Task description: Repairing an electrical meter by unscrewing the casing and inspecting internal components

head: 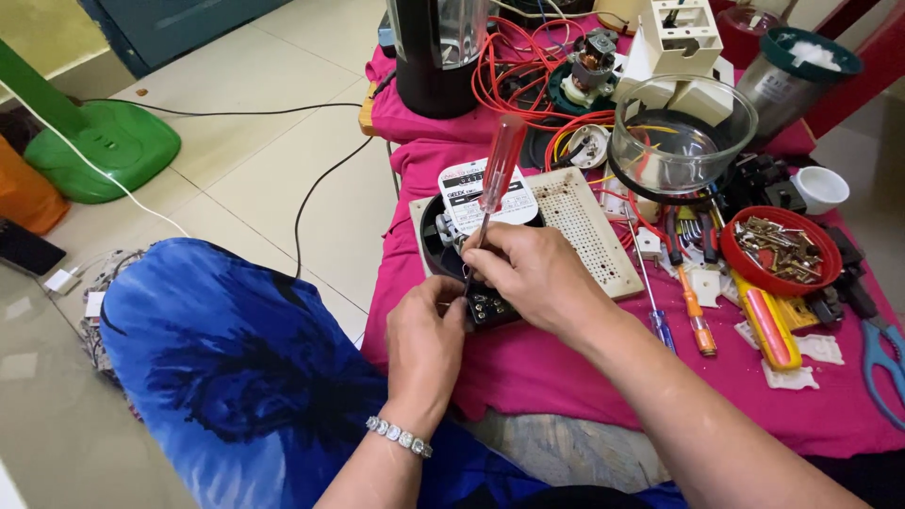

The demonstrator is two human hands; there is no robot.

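My right hand [533, 273] grips a screwdriver with a clear red handle [502, 162], held nearly upright, its tip down at a small black part [490, 307]. My left hand [426, 339], with a beaded bracelet at the wrist, steadies that black part from below. Both hands work at the near edge of a round black device [436, 238] with a white labelled top [462, 196], which lies on a cream perforated board [584, 231] on the pink cloth [528, 368].
A glass bowl [683, 132], a red dish of screws [780, 250], loose screwdrivers [698, 320], a yellow tool [768, 325] and blue-handled scissors [881, 363] lie to the right. Red wires [514, 66], a motor and a black jar base [436, 57] stand behind. A green fan base [99, 146] sits on the floor at left.
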